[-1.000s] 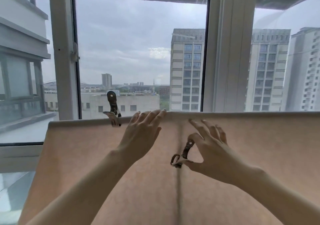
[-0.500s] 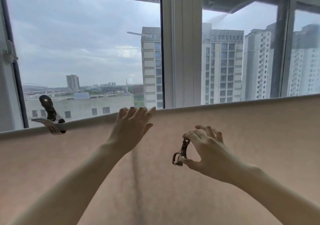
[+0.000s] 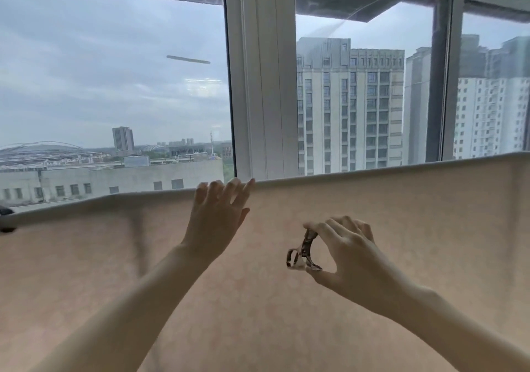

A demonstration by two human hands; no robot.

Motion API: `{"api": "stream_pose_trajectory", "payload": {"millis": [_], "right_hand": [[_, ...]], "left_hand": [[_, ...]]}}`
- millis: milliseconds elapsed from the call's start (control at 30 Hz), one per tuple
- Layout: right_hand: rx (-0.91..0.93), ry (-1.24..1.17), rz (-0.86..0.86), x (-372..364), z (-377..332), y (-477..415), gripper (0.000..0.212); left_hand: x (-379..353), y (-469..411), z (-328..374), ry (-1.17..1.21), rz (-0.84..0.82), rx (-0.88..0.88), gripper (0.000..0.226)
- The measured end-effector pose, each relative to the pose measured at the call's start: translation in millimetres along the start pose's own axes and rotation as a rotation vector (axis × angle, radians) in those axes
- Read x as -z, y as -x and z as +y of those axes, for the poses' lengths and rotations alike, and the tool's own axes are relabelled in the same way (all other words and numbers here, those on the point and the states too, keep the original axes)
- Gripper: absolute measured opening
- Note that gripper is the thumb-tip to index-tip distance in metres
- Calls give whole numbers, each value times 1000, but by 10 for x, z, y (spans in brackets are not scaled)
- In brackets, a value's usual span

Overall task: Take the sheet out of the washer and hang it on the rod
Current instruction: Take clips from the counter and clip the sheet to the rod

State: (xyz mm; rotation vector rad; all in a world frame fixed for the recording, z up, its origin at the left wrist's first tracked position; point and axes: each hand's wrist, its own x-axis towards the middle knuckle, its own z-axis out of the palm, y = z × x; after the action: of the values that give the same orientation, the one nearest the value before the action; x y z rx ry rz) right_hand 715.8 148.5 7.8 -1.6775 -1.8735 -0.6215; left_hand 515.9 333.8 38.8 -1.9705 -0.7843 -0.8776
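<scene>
A pale peach sheet (image 3: 401,228) is seen hanging flat, its top fold stretched across the view below a window (image 3: 258,84). The fold is touched by the straight, spread fingers of the left grip (image 3: 216,216), a bare hand. Just below the fold, in front of the sheet, a metal clip (image 3: 304,252) is pinched by the right grip (image 3: 352,254).

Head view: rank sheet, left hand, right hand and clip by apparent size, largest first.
1. sheet, fills the lower frame.
2. left hand and right hand: about alike, unranked.
3. metal clip, pinched by the right hand.
</scene>
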Motion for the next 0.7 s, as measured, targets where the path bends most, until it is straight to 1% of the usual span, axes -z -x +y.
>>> {"api": "stream_pose_trajectory", "payload": {"millis": [133,233,333,567,700], "right_hand": [[10,41,-20,161,381,96,69],[-11,35,-17,279,638,136,61],[-44,15,-13,330,827,189,59],[-118,-22,31,288,1202,285,57],[-180,-12,70,276,1416,259,57]], "left_hand": [[-110,-164,262,-61,-8,2,62],[-184,-282,439,-91,-4,9,63],[-256,-404,650,-109,27,-9,63],[-514,-809,1171,-98,158,-35,58],[-713,-1029,1516,-50,248,-78,64]]}}
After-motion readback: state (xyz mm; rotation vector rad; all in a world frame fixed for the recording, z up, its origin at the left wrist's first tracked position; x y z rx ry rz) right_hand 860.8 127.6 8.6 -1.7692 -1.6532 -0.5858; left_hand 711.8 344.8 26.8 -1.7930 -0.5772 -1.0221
